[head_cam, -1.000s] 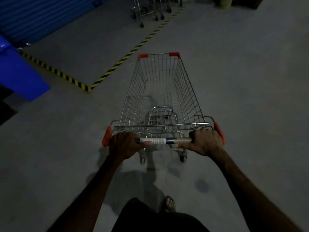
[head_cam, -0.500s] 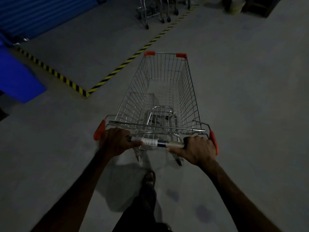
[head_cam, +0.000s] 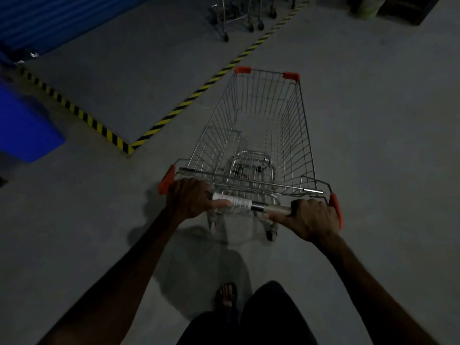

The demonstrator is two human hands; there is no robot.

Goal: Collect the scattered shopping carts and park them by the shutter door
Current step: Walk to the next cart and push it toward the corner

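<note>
I grip the handle (head_cam: 251,204) of the cart (head_cam: 258,135) with both hands: my left hand (head_cam: 191,199) wraps the bar near its left end, my right hand (head_cam: 311,219) clenches it at the right end. The cart stands on the floor (head_cam: 373,120) just in front of me, basket empty. Over the last second it has swung a little rightward and rolled on: the striped tape (head_cam: 174,113) now runs along its left side, and the parked carts (head_cam: 239,18) ahead look nearer. The blue shutter (head_cam: 62,18) lies off to the left, beyond the taped zone. I judge I am mid-push, closing on the parking row; next I must line the nose up with those carts.
</note>
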